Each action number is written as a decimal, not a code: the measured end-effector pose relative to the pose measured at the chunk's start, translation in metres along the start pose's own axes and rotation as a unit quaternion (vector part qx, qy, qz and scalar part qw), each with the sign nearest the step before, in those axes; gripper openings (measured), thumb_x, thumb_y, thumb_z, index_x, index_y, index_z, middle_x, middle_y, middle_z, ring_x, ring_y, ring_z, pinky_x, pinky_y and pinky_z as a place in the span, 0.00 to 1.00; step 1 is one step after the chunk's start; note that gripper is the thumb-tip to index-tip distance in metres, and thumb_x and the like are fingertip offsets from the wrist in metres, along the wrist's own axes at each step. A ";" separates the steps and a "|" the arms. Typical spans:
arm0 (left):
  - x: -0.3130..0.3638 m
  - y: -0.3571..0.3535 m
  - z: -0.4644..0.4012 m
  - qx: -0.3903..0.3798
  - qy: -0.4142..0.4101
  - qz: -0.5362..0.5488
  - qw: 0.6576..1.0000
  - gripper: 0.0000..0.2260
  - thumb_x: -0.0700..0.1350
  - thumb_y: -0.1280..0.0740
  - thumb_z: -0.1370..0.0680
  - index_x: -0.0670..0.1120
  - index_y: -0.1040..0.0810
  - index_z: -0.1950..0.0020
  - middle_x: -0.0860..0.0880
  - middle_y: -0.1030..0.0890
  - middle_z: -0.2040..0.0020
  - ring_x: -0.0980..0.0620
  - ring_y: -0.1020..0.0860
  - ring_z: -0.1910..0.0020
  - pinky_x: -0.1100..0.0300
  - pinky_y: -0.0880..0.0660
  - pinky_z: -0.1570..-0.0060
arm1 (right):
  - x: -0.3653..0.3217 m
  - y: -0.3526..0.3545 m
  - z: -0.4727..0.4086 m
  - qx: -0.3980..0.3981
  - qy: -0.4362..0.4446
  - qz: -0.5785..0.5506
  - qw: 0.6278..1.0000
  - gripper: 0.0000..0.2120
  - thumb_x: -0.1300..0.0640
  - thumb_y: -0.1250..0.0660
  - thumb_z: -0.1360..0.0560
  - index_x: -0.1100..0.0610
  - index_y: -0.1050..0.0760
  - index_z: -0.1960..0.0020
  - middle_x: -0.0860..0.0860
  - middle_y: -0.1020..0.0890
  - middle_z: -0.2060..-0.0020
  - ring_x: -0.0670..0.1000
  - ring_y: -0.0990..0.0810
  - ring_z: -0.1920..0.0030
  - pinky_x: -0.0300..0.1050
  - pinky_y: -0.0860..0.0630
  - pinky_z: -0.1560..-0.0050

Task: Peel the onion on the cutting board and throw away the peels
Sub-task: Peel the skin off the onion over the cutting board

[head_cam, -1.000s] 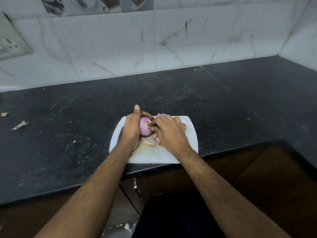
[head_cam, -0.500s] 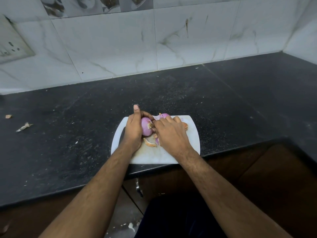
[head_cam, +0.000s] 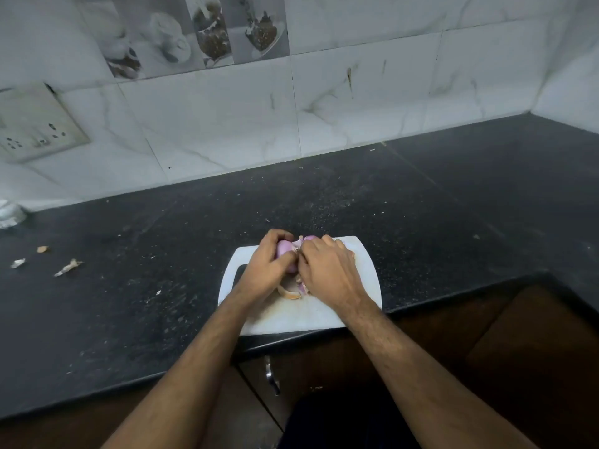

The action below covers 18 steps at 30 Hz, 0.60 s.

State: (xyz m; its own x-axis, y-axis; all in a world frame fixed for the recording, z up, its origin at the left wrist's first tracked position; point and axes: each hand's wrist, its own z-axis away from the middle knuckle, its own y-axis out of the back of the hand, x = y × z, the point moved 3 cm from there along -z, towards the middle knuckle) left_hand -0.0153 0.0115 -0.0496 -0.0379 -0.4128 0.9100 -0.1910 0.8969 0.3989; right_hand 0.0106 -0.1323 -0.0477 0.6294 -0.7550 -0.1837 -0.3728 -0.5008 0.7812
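Observation:
A purple onion sits above the white cutting board near the counter's front edge. My left hand grips the onion from the left, fingers curled over its top. My right hand is against the onion's right side, its fingertips pinching a pale flap of skin. Loose peels, orange and purple, lie on the board under my hands. Most of the onion is hidden by my fingers.
The black counter runs to a marble tile wall. Small peel scraps lie on the counter far left. A switch plate is on the left wall. Brown cabinet doors with a metal handle are below.
My left index finger, pointing straight before, has curled over the top of the onion. The camera view has tilted upward a little. Both hands stay at the onion.

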 end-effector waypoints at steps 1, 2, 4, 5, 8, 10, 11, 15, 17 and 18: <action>-0.004 0.004 0.003 -0.035 0.004 -0.020 0.999 0.22 0.50 0.32 0.25 0.50 0.26 0.31 0.52 0.20 0.38 0.55 0.21 0.40 0.59 0.23 0.41 | 0.001 0.000 -0.001 -0.001 -0.001 -0.005 1.000 0.09 0.55 0.39 0.22 0.57 0.22 0.55 0.52 0.18 0.59 0.54 0.23 0.58 0.52 0.25 0.57; -0.009 0.008 0.008 -0.062 0.012 -0.020 0.998 0.28 0.51 0.30 0.26 0.52 0.29 0.27 0.53 0.20 0.35 0.54 0.20 0.37 0.59 0.23 0.38 | 0.001 -0.002 -0.001 -0.010 -0.001 -0.010 1.000 0.09 0.55 0.39 0.21 0.57 0.22 0.53 0.52 0.17 0.57 0.54 0.23 0.57 0.52 0.25 0.56; -0.020 0.011 0.017 -0.079 0.008 -0.006 0.997 0.34 0.50 0.25 0.27 0.56 0.33 0.22 0.57 0.21 0.32 0.56 0.20 0.34 0.58 0.23 0.35 | 0.002 -0.003 -0.002 -0.031 0.006 -0.027 0.999 0.10 0.54 0.41 0.19 0.57 0.23 0.51 0.52 0.18 0.54 0.54 0.24 0.55 0.51 0.27 0.55; -0.025 0.011 0.020 -0.068 -0.001 -0.002 0.998 0.35 0.51 0.24 0.26 0.58 0.33 0.22 0.57 0.21 0.31 0.55 0.20 0.33 0.57 0.23 0.34 | 0.002 -0.003 -0.001 -0.036 0.007 -0.037 0.999 0.09 0.55 0.40 0.19 0.57 0.23 0.50 0.52 0.18 0.53 0.54 0.25 0.54 0.50 0.28 0.55; -0.028 0.008 0.021 -0.026 -0.013 0.020 0.999 0.31 0.55 0.23 0.25 0.57 0.30 0.24 0.57 0.19 0.34 0.53 0.19 0.35 0.50 0.21 0.32 | 0.005 0.000 0.000 -0.042 -0.001 -0.065 0.997 0.06 0.57 0.40 0.19 0.57 0.24 0.49 0.52 0.19 0.52 0.53 0.26 0.54 0.48 0.31 0.55; -0.026 0.007 0.021 -0.015 -0.015 0.033 0.999 0.32 0.52 0.23 0.24 0.53 0.31 0.23 0.56 0.19 0.34 0.54 0.19 0.35 0.48 0.22 0.32 | 0.007 0.000 0.000 -0.045 -0.013 -0.083 0.995 0.06 0.56 0.41 0.19 0.56 0.25 0.50 0.51 0.19 0.52 0.53 0.26 0.53 0.52 0.29 0.52; -0.024 0.008 0.022 -0.010 -0.017 0.036 0.999 0.32 0.51 0.23 0.24 0.51 0.31 0.23 0.55 0.19 0.34 0.53 0.19 0.35 0.48 0.22 0.31 | 0.008 -0.001 0.000 -0.043 -0.016 -0.086 0.995 0.07 0.55 0.41 0.18 0.55 0.26 0.50 0.50 0.19 0.53 0.53 0.26 0.53 0.52 0.29 0.51; -0.022 0.012 0.025 0.008 -0.025 0.032 0.999 0.28 0.52 0.23 0.25 0.50 0.28 0.28 0.51 0.18 0.36 0.48 0.19 0.36 0.43 0.22 0.32 | 0.005 -0.010 0.000 -0.048 0.013 -0.024 0.998 0.09 0.51 0.41 0.18 0.54 0.25 0.49 0.50 0.19 0.50 0.54 0.24 0.51 0.52 0.33 0.50; -0.020 0.014 0.026 0.004 -0.029 0.030 0.999 0.27 0.54 0.24 0.25 0.51 0.27 0.28 0.50 0.18 0.36 0.47 0.19 0.36 0.41 0.23 0.32 | 0.003 -0.011 0.000 -0.050 0.027 0.014 0.998 0.07 0.52 0.37 0.20 0.55 0.25 0.49 0.50 0.19 0.51 0.55 0.23 0.51 0.52 0.34 0.51; -0.020 0.015 0.026 0.000 -0.032 0.028 0.999 0.27 0.55 0.24 0.25 0.52 0.27 0.28 0.50 0.18 0.36 0.46 0.19 0.35 0.40 0.23 0.32 | 0.001 -0.011 0.000 -0.048 0.034 0.032 0.998 0.06 0.53 0.35 0.21 0.56 0.25 0.50 0.51 0.19 0.52 0.55 0.23 0.52 0.53 0.34 0.52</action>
State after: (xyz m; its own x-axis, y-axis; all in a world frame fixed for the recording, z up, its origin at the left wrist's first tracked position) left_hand -0.0430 0.0285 -0.0645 -0.1112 -0.3721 0.9215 -0.1874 0.9185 0.3483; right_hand 0.0155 -0.1279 -0.0567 0.6520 -0.7525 -0.0932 -0.3492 -0.4071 0.8440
